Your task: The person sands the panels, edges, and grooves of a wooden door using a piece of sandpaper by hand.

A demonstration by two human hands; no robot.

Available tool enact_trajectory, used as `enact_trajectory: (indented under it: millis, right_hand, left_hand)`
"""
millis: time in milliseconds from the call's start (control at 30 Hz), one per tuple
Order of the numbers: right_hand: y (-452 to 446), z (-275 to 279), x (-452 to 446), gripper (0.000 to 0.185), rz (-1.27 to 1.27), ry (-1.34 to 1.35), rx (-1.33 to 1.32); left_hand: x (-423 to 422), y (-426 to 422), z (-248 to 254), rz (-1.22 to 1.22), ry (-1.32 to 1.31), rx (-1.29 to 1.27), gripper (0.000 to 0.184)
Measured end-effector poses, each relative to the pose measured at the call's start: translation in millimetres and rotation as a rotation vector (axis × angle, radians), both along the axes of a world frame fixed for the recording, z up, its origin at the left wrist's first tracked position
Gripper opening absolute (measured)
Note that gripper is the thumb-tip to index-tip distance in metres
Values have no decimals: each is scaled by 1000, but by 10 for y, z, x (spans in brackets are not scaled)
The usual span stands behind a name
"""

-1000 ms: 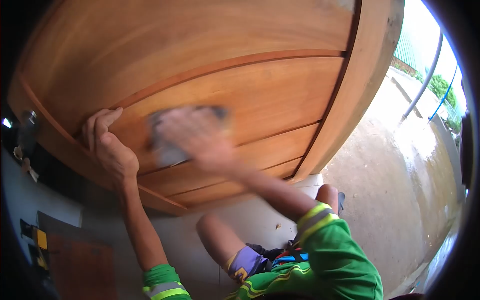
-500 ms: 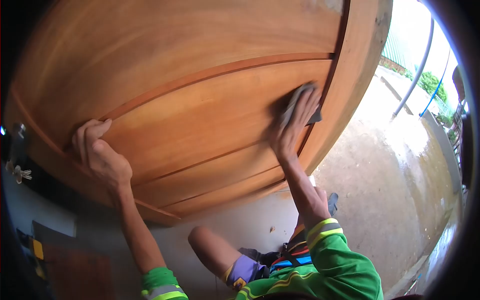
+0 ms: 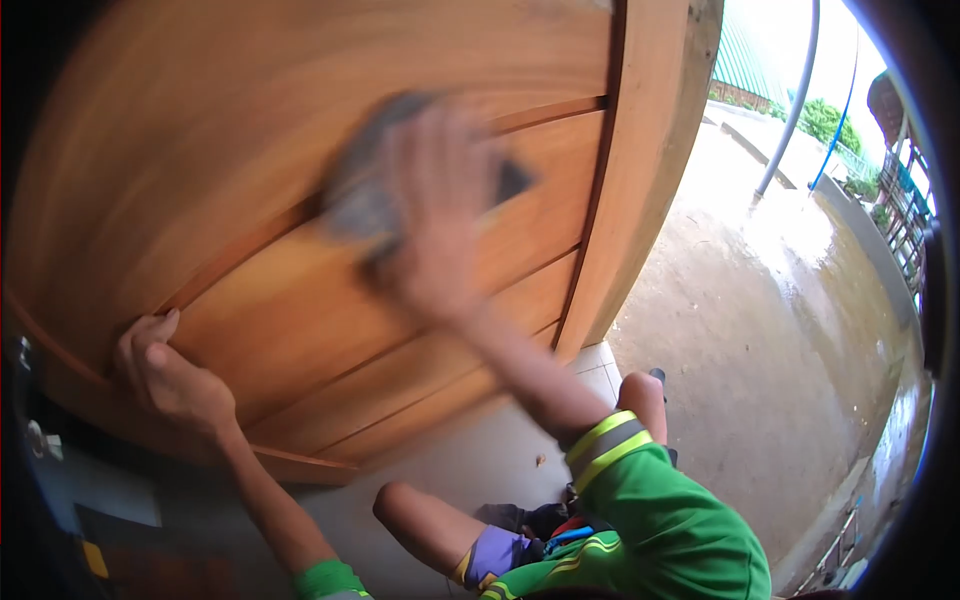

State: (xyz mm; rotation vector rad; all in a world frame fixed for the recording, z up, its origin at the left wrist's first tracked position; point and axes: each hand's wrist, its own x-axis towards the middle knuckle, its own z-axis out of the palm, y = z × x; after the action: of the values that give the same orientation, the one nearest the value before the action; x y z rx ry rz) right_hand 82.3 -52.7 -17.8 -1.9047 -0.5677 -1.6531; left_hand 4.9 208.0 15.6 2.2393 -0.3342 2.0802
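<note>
so, my right hand lies flattish over a grey pad on the door. left hand half-curled against it, grip unclear.

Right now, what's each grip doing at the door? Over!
Left grip curled on door. Right grip, blurred, flat over grey sheet there. Nothing visible in the way.

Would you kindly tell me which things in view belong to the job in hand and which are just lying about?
Part of the job:
wooden door, left hand against it
grey sheet, blurred, under the right hand

Apparently just about:
small brown scrap on the floor
grey pole outside
blue cord outside
</note>
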Motion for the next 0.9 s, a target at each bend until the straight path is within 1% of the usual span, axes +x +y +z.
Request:
enact_trajectory:
  millis: [33, 67, 100, 133, 200, 267, 300, 367, 400, 467, 533, 567, 600, 633, 667, 700, 733, 800, 833, 867, 900]
  right_hand:
    - [275, -281, -68, 69, 80, -7, -227]
    - [432, -686, -70, 71, 156, -20, -452]
    - [317, -1178, 15, 77, 111, -43, -545]
    - [90, -1519, 34, 82, 70, -59, -641]
    - [-514, -603, -193, 79, 84, 1277, -832]
    - [-718, -1091, 302, 79, 5, 57, 128]
    - [-624, -971, 229, 77, 17, 72, 107]
    - [-111, -368, -11, 74, 39, 92, 65]
    - [115, -232, -36, 73, 47, 104, 48]
    - [549, -990, -43, 72, 237, -149, -412]
    - [47, -1484, 58, 76, 369, 42, -649]
    - [-291, -1641, 188, 77, 219, 63, -530]
    - [-639, -1664, 351, 78, 70, 89, -407]
    - [-892, -1262, 387, 77, -25, -10, -76]
    - [-1015, -867, 446, 76, -47, -38, 144]
    - [-1051, -390, 496, 76, -44, -70, 108]
    - [-1044, -68, 480, 76, -44, -90, 77]
    - [-1052, 151, 380, 74, -44, -77, -94]
    - [-1044, 147, 333, 73, -40, -61, -177]
    - [-1091, -282, 374, 74, -89, 1, -83]
    - [-1177, -1003, 424, 75, -137, 55, 8]
  left_hand:
    - [-24, -2, -16, -14, 11, 3, 61]
    - [-51, -7, -23, -31, 15, 8, 59]
    - [-61, 0, -53, -52, 43, -22, 55]
    - [-102, -36, -34, -20, 61, 8, 55]
    - [-199, -133, -3, 56, 98, 59, 56]
    - [-177, -134, -7, 68, 104, 47, 54]
    - [-154, -147, -29, 69, 114, 40, 53]
    - [-88, -88, -79, 9, 63, 38, 50]
    - [-57, -64, -97, -23, 39, 39, 49]
    - [-44, -64, -107, -24, 37, 40, 49]
    - [-70, -72, -87, 7, 41, 40, 49]
    - [-84, -106, -63, 37, 43, 37, 49]
    - [-102, -119, -57, 65, 51, 38, 49]
    - [-104, -80, -66, 58, 43, 41, 49]
    - [-79, -32, -74, 48, 34, 45, 50]
    - [-33, -18, -82, 31, 28, 54, 50]
    - [-10, -1, -88, 9, 27, 51, 50]
    - [-20, 35, -88, -20, 25, 35, 49]
    - [-32, 27, -76, -39, 27, 25, 48]
    - [-20, 20, -79, -17, 28, 27, 48]
    - [-17, 6, -88, 6, 21, 26, 48]
